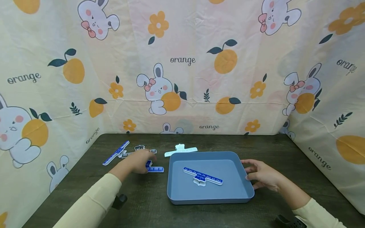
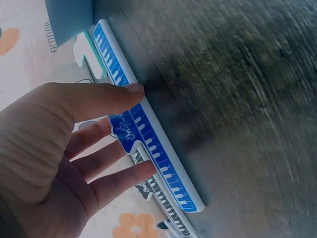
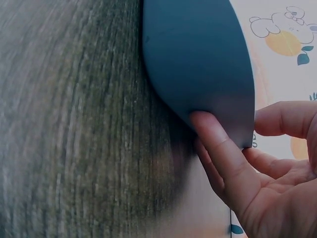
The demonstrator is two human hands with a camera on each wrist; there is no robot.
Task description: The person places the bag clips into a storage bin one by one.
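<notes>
Blue ruler (image 2: 148,144) under left fingers (image 2: 116,96)

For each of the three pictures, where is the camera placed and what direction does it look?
Head: on the head, looking forward and down at the table, tray, left hand, right hand, both sleeves.
Left wrist: along the palm at the blue ruler; fingers show.
Right wrist: along the palm at the tray's wall.
Shared: tray, table.

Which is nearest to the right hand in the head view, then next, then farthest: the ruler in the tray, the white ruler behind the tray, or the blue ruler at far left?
1. Ruler in the tray, left of the right hand.
2. White ruler, behind the tray's far left corner.
3. Blue ruler at far left, beyond the left hand.
</notes>
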